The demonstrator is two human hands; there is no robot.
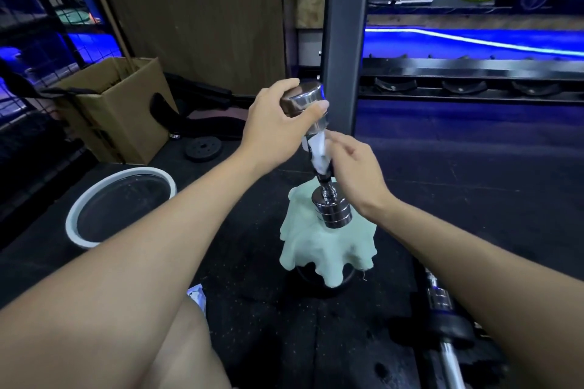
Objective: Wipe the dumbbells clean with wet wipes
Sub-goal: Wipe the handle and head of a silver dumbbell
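Chrome dumbbell: standing tilted, lower head resting on a pale green cloth draped over a round object on the floor. Left hand: grip closed around upper head. Right hand: grip pinching white wet wipe against the handle.

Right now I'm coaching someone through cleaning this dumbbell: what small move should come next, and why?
Probably slide the wet wipe down the handle toward the lower head. The right hand pinches the wipe around the upper handle, the left hand steadies the top head, and the dumbbell stands tilted on the green cloth, so the bare handle below looks unwiped.
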